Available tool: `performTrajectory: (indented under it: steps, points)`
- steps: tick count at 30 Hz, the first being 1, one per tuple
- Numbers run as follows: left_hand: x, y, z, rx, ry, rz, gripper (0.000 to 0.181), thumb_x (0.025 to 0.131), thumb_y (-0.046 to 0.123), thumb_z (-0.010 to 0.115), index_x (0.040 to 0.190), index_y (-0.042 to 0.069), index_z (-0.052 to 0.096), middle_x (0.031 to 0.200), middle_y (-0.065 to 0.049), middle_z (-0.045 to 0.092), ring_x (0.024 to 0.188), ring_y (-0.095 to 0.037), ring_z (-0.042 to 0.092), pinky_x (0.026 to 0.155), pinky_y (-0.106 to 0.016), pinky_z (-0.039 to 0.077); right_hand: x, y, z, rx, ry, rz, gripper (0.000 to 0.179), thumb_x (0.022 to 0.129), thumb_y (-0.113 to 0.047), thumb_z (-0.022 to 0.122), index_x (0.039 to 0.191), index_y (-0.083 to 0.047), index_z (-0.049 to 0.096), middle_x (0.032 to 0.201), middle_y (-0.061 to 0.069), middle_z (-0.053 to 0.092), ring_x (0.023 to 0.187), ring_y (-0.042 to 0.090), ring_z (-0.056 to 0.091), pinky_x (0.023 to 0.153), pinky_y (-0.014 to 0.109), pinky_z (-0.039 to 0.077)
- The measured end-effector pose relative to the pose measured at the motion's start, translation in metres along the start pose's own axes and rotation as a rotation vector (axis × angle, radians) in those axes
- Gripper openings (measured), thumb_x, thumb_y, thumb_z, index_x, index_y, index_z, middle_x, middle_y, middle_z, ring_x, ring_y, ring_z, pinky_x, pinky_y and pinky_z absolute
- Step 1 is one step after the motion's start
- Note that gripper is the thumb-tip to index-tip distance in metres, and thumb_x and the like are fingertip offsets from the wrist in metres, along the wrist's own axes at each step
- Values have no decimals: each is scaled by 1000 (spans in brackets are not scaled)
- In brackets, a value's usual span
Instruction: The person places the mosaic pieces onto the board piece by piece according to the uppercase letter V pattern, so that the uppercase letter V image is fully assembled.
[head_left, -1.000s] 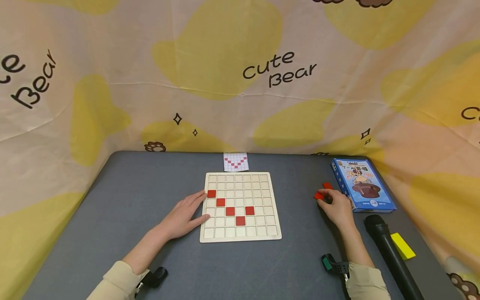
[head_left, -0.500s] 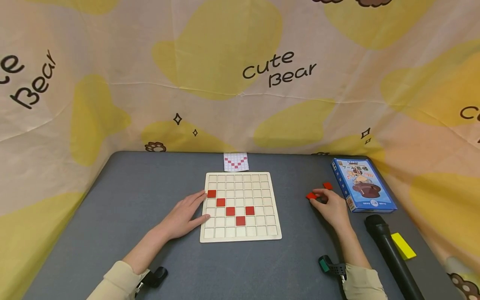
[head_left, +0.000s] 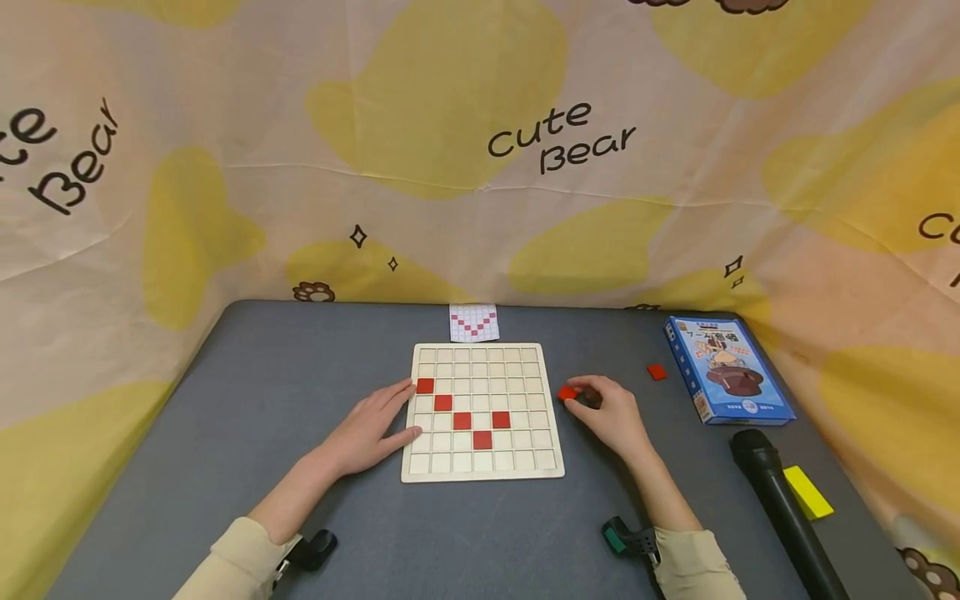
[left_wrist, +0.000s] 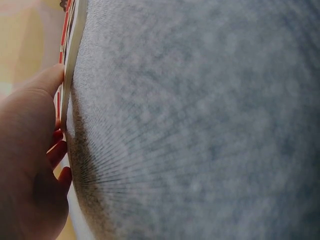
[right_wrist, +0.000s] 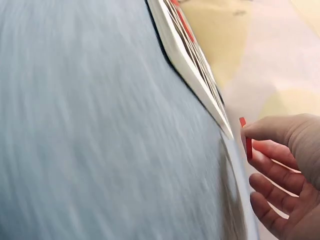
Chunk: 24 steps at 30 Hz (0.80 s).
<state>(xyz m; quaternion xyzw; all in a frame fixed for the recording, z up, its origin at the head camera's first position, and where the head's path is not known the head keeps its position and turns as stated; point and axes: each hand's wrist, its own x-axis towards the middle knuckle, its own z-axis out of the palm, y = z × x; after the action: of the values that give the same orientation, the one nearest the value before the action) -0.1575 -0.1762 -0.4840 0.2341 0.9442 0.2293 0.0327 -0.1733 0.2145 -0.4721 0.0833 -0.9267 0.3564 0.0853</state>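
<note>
A cream grid board lies mid-table with several red square tiles in its cells, stepping down from the left edge and up one on the right. My left hand rests along the board's left edge, fingers and thumb extended and touching the rim; the left wrist view shows the thumb against that edge. Just right of the board, my right hand pinches a red square tile between thumb and fingers. In the right wrist view the tile appears edge-on, held above the table.
A small pattern card with a V of coloured squares lies behind the board. Another red tile sits on the table near a blue box. A black microphone and a yellow block lie at the right.
My right hand has moved left with the red tile, from beside the blue box to near the board's right edge. The left hand stays at the board.
</note>
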Motion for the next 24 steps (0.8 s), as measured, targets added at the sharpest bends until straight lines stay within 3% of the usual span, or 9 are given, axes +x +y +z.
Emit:
performTrajectory:
  steps: [6, 14, 24]
  points:
    - [2, 0, -1, -4, -3, -1, 74, 94, 46, 61, 151, 4, 35, 156, -13, 32, 138, -33, 34, 108, -55, 30, 3, -19, 15, 49, -46, -48, 32, 80, -13, 81, 110, -8, 73, 95, 5, 66, 83, 21, 59, 75, 38, 51]
    - [2, -1, -2, -9, 0, 2, 74, 94, 45, 61, 151, 5, 36, 156, -12, 32, 139, -33, 34, 108, -55, 30, 8, -29, 26, 60, -121, -122, 27, 82, -17, 78, 108, -13, 74, 92, 0, 64, 78, 18, 52, 68, 31, 43]
    - [1, -2, 1, -8, -1, -3, 75, 94, 46, 62, 151, 6, 35, 156, -11, 32, 139, -33, 34, 109, -55, 30, 13, -34, 37, 36, -151, -193, 24, 82, -12, 78, 106, -16, 75, 104, -2, 69, 87, 18, 55, 74, 33, 43]
